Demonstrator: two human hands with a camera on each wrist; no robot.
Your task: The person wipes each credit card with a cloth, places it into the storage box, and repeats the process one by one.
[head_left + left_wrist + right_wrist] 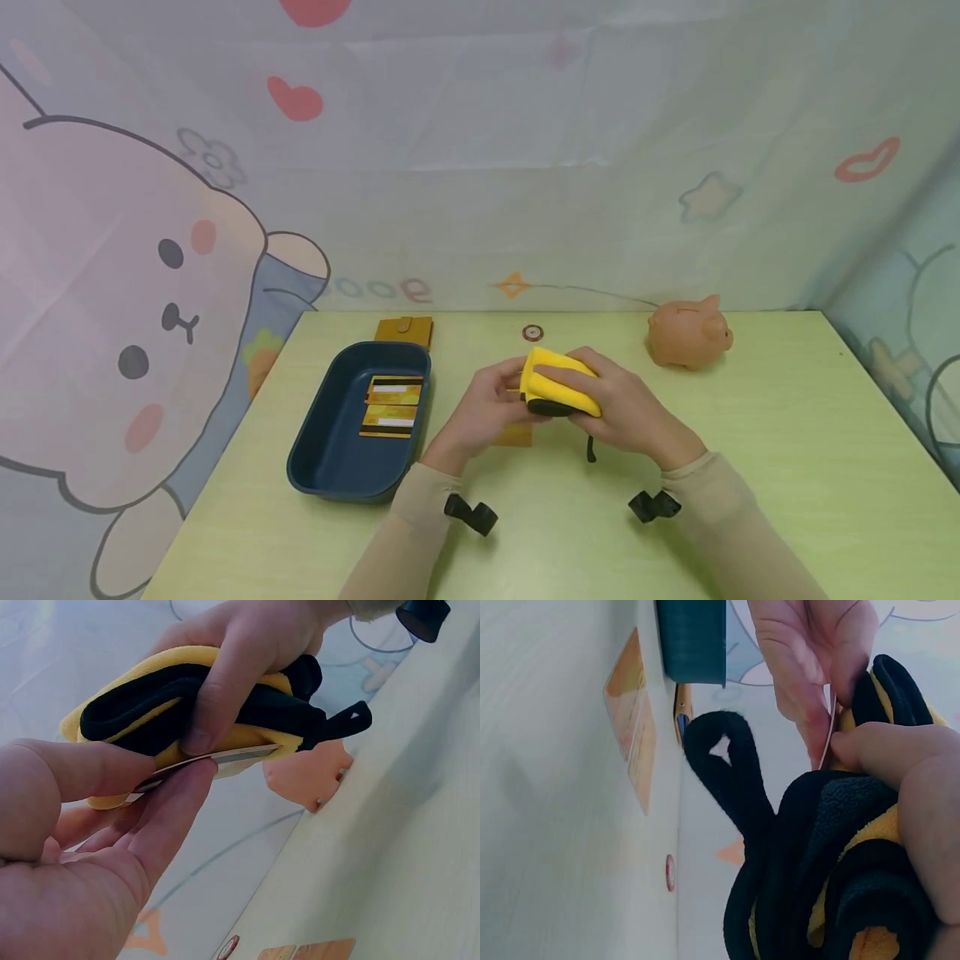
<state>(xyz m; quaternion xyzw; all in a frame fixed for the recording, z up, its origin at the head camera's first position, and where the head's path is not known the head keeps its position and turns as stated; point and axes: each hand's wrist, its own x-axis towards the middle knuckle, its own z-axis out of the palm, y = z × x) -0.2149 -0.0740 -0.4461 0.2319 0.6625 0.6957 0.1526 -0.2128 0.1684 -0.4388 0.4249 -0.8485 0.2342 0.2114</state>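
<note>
A folded yellow cloth with black trim and a black loop (570, 385) is gripped by my right hand (628, 410), raised over the middle of the table. My left hand (483, 408) pinches a thin card (247, 753) between thumb and fingers. In the left wrist view the card lies flat against the cloth's yellow side, and the right thumb presses by its edge. Most of the card's face is hidden by the cloth and fingers. Below the hands, orange-yellow cards (627, 697) rest on the table, partly covered by the left hand in the head view.
A dark blue tray (315, 450) at the left contains two yellow cards (390, 421). Behind it lies a mustard wallet (405, 331). Near the back edge is a small red-rimmed round chip (533, 332). An orange piggy bank (686, 337) stands at the back right.
</note>
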